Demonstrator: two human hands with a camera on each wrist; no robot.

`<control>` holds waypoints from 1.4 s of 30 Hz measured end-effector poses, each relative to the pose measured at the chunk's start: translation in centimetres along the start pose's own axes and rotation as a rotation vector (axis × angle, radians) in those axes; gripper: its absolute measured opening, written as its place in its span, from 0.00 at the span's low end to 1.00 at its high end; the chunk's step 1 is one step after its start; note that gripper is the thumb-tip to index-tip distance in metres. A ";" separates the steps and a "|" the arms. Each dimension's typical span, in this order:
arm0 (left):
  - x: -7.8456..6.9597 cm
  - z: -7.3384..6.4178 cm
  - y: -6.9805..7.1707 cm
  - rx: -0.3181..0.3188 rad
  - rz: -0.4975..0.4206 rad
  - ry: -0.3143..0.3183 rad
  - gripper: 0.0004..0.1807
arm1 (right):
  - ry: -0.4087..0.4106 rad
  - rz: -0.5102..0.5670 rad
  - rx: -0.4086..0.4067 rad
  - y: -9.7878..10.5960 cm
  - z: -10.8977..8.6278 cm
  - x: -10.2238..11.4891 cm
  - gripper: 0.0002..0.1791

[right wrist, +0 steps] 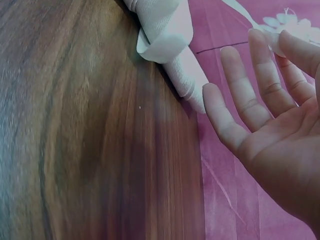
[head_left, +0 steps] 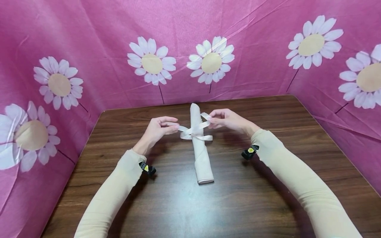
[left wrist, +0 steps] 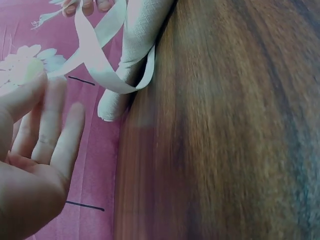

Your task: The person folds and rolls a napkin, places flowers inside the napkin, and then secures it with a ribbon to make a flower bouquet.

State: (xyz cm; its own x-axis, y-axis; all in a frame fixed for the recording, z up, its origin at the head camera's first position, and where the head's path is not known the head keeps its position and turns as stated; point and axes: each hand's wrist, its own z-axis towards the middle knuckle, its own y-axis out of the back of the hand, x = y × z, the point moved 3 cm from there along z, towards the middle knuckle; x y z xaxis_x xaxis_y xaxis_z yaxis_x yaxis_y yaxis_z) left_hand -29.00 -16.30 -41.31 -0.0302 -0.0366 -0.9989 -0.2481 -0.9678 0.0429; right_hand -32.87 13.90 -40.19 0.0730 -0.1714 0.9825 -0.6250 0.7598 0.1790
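A rolled cream cloth lies lengthwise on the table, its near end showing folded layers. Around its upper half runs a white ribbon, crossed over the top in loose loops. On the left side my left hand pinches one part of the ribbon between thumb and fingertips. Opposite it, my right hand pinches another part of the ribbon between thumb and index finger. In the right wrist view the other fingers of that hand are spread. The ribbon's underside beneath the roll is hidden.
The dark wooden table ends at a back edge just beyond the roll. A pink curtain printed with daisies surrounds it on the back and both sides. Each sleeve cuff carries a small black wrist camera.
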 end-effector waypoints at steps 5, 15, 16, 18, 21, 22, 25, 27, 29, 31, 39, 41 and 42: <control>0.3 0.0 0.2 0.006 0.022 0.066 0.22 | 0.001 0.028 -0.013 0.8 -0.4 -0.1 0.09; 0.7 -0.7 1.2 0.061 0.051 0.138 0.23 | -0.029 0.048 -0.025 2.2 -1.2 -1.2 0.12; 0.7 -0.8 1.3 0.061 0.058 0.140 0.22 | -0.033 0.053 -0.027 2.3 -1.2 -1.3 0.11; 0.8 -0.8 1.4 0.066 0.066 0.130 0.20 | -0.037 0.056 -0.028 2.4 -1.3 -1.4 0.12; 0.8 -0.8 1.5 0.075 0.069 0.100 0.17 | -0.040 0.057 -0.028 2.5 -1.3 -1.5 0.11; 0.8 -0.8 1.6 0.076 0.070 0.089 0.16 | -0.039 0.054 -0.028 2.5 -1.4 -1.5 0.11; 0.8 -0.7 1.7 0.049 0.057 0.082 0.18 | -0.038 0.051 -0.027 2.4 -1.3 -1.5 0.13; 0.7 -0.6 1.8 0.001 0.044 0.086 0.18 | -0.038 0.053 -0.029 2.4 -1.3 -1.5 0.15; 0.6 -0.4 2.1 -0.047 0.043 0.078 0.19 | -0.038 0.053 -0.034 2.4 -1.3 -1.4 0.15; 0.4 -0.3 2.3 -0.086 0.041 0.062 0.18 | -0.036 0.059 -0.037 2.5 -1.4 -1.3 0.14; 0.0 -0.2 2.8 -0.075 0.063 0.064 0.25 | -0.037 0.074 -0.044 2.7 -1.3 -1.0 0.10; -0.2 -0.2 2.8 -0.054 0.083 0.077 0.23 | -0.045 0.079 -0.044 2.6 -1.2 -1.0 0.11; -0.3 -0.3 2.8 -0.046 0.091 0.078 0.22 | -0.047 0.085 -0.047 2.6 -1.2 -1.0 0.12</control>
State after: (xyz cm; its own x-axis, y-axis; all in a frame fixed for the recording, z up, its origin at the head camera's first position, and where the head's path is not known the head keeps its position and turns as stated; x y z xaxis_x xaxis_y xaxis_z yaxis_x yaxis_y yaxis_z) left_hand -29.44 -19.06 -40.86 0.0255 -0.1419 -0.9896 -0.2031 -0.9700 0.1338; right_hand -33.68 16.77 -40.62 -0.0159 -0.1335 0.9909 -0.5903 0.8012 0.0985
